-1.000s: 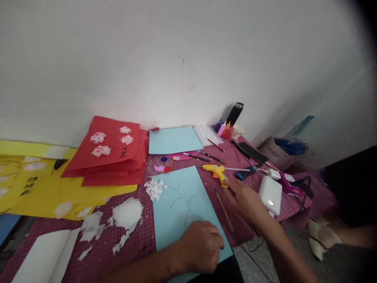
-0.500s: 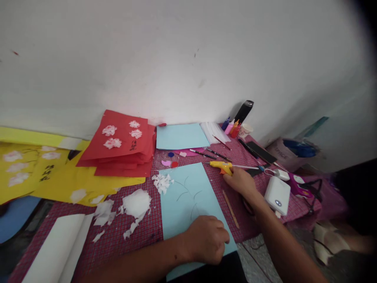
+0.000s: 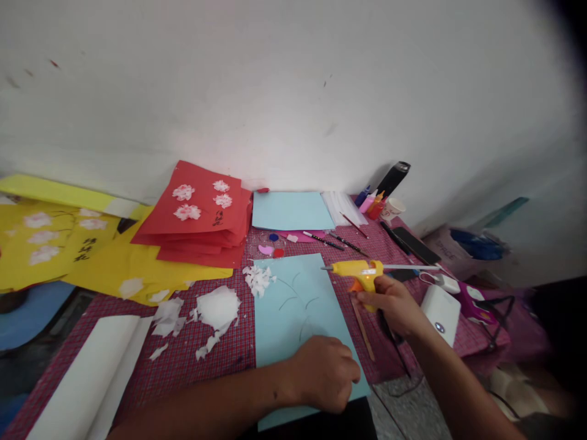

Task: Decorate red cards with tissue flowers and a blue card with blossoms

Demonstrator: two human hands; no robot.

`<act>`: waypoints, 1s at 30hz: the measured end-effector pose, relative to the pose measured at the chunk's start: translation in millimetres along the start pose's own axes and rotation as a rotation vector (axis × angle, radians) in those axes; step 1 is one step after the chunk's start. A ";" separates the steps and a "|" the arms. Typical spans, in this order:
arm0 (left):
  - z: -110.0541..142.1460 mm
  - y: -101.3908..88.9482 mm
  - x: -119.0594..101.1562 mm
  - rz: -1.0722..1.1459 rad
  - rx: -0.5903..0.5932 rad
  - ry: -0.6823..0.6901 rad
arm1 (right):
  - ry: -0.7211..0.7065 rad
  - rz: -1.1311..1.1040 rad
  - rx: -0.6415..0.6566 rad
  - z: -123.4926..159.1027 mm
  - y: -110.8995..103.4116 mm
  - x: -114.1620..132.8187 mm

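My right hand (image 3: 398, 307) grips the handle of a yellow glue gun (image 3: 362, 272), lifted over the table with its nozzle to the left. A clear glue stick (image 3: 413, 267) juts from its back, and an orange light glows on its body. My left hand (image 3: 323, 373) rests with curled fingers on a light blue sheet of paper (image 3: 275, 318); what the fingers hold, if anything, is hidden. Thin dark branch lines are drawn on the sheet. A clump of crumpled white tissue (image 3: 259, 280) lies at its upper left corner.
Torn white tissue (image 3: 217, 307) lies left of the sheet. Red papers with tissue flowers (image 3: 192, 223) sit on yellow ones (image 3: 110, 269). Behind are blue sheets (image 3: 293, 211), pencils, glue bottles (image 3: 376, 206) and a black flask (image 3: 393, 177). A white power bank (image 3: 440, 315) is at right.
My right hand has raised the glue gun off the table into a full grip on its handle. The left hand stays on the blue sheet. The view has shifted slightly.
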State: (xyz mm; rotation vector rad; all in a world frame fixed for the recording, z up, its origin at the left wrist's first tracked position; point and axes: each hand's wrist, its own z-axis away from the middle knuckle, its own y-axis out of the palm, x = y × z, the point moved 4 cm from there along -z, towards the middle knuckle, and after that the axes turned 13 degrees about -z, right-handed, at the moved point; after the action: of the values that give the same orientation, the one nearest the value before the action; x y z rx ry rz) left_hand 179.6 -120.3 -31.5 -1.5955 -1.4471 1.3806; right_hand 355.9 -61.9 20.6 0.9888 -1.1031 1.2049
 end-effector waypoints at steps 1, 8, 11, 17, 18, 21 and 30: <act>0.3 1.5 0.2 -0.001 -0.011 0.004 | -0.060 0.063 -0.030 0.2 3.4 1.4; 1.0 6.3 0.7 -0.047 -0.010 0.017 | -0.459 0.563 -0.197 7.5 26.9 24.3; 0.1 1.9 0.1 -0.053 0.018 0.020 | -0.308 0.562 -0.012 -4.0 31.5 19.1; -0.6 -3.8 -1.1 -0.066 0.019 0.026 | -0.137 0.728 0.147 -20.1 42.1 18.2; -0.3 -3.0 -1.0 -0.072 0.014 0.027 | -0.177 0.784 0.136 -18.7 44.9 22.4; 0.4 0.4 -0.2 -0.086 -0.011 0.026 | -0.259 0.867 0.079 -12.1 49.9 31.4; -0.2 -1.7 -1.0 -0.086 -0.002 0.047 | -0.007 0.645 0.289 -19.9 51.7 9.1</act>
State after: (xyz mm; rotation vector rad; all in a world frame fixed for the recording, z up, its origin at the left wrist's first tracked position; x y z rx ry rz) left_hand 179.3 -120.8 -29.7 -1.5383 -1.4728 1.2849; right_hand 306.9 -34.9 25.7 0.8712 -1.3281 1.9237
